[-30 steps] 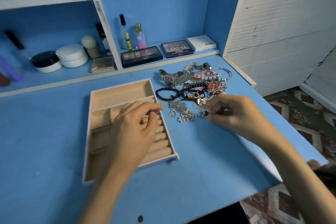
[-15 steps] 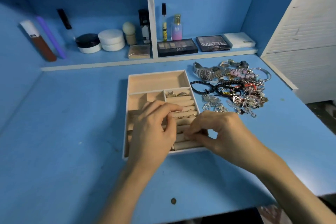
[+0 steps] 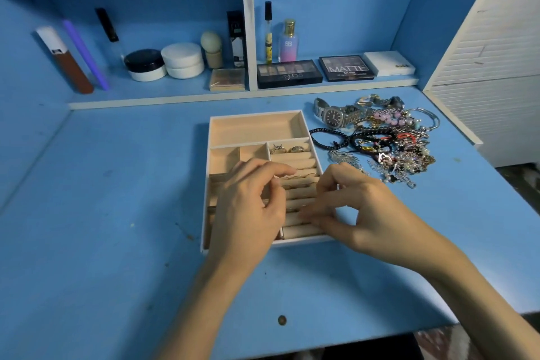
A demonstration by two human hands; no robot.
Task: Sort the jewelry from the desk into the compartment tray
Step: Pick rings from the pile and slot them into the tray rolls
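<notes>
While the fingertips of the right hand [image 3: 359,213] are drawn together on the near ring rolls of the compartment tray [image 3: 254,113], it cannot be told whether anything is pinched. The left hand [image 3: 248,207] is curled over the tray's middle, and whether anything is held there is equally unclear. Two rings [image 3: 287,149] are seated in the far roll. The jewelry pile [image 3: 391,143] is heaped on the desk [image 3: 117,213], just right of the tray.

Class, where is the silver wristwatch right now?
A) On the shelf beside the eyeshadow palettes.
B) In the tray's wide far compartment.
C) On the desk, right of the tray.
C: the silver wristwatch lies on the desk right of the compartment tray, at the edge of the jewelry pile.
</notes>
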